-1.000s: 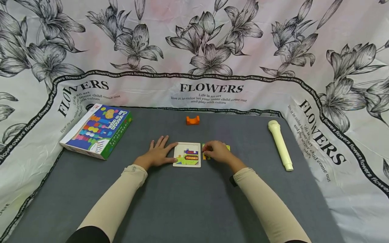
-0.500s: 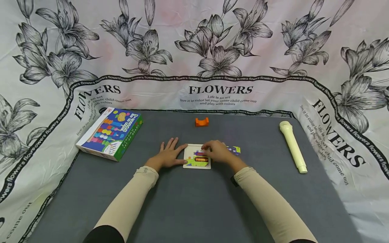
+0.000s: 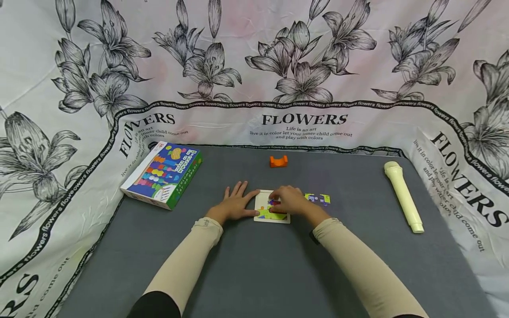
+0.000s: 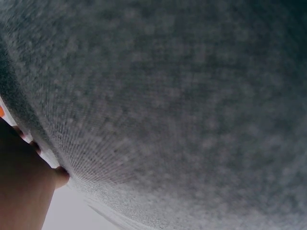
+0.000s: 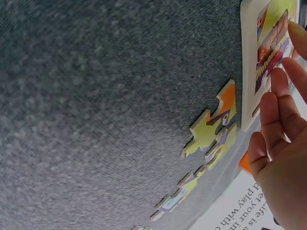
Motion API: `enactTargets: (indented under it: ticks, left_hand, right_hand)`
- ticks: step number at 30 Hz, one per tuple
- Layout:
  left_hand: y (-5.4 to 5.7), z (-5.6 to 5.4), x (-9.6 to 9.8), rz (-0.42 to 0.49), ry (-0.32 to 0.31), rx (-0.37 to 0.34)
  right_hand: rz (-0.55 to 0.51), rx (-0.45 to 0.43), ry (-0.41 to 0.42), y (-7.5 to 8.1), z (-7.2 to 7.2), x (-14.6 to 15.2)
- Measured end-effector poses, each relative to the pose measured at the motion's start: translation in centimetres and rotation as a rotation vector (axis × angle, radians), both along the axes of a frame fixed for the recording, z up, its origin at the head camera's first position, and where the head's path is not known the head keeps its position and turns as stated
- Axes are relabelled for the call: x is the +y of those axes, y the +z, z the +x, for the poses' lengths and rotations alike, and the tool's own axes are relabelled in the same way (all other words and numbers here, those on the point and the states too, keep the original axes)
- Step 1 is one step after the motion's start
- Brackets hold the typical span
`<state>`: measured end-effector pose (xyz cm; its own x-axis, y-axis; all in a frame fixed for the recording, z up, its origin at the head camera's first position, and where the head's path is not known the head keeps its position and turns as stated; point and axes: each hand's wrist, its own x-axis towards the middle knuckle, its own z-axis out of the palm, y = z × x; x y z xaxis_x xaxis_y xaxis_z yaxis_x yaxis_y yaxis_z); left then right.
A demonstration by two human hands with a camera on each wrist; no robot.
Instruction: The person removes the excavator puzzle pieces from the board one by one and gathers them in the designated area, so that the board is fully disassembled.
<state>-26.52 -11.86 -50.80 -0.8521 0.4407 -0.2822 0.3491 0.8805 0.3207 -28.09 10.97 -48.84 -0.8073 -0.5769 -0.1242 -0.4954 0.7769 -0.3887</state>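
A small jigsaw puzzle in a pale square tray [image 3: 272, 221] lies mid-table, partly filled with colourful pieces. My left hand [image 3: 234, 206] lies flat with fingers spread, thumb and index finger touching the tray's left side. Over the tray's right half, my right hand [image 3: 292, 201] bends its fingers down. Its thumb and index finger pinch a puzzle piece, mostly hidden by the hand. Several loose puzzle pieces [image 3: 320, 198] lie right of the tray; one orange-and-green piece [image 5: 211, 129] shows in the right wrist view. The left wrist view shows mostly grey cloth and part of the left hand [image 4: 24, 177].
Behind the tray stands a small orange block [image 3: 279, 162] with a dipped top. A colourful game box [image 3: 165, 174] lies at the back left, and a cream microphone-shaped stick [image 3: 403, 196] at the right. Flower-printed cloth [image 3: 302, 119] hangs behind the grey table.
My right hand has moved left from the loose pieces onto the tray and lowered over its right half. The left hand has stayed at the tray's side. The head view has shifted left.
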Motion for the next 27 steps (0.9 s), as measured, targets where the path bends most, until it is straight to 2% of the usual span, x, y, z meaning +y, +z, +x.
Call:
enactTargets:
  ticks: [10, 18, 27]
  left_hand:
    - [-0.4, -0.1, -0.02, 0.001, 0.0, 0.0]
    - [-0.25, -0.3, -0.04, -0.01, 0.001, 0.016]
    - [-0.2, -0.22, 0.16, 0.003, 0.002, -0.008]
  right_hand:
    - [-0.009, -0.024, 0.027, -0.23, -0.17, -0.12]
    - [-0.034, 0.006, 0.017, -0.32, -0.13, -0.16]
    - [-0.024, 0.035, 0.006, -0.4, 0.06, -0.05]
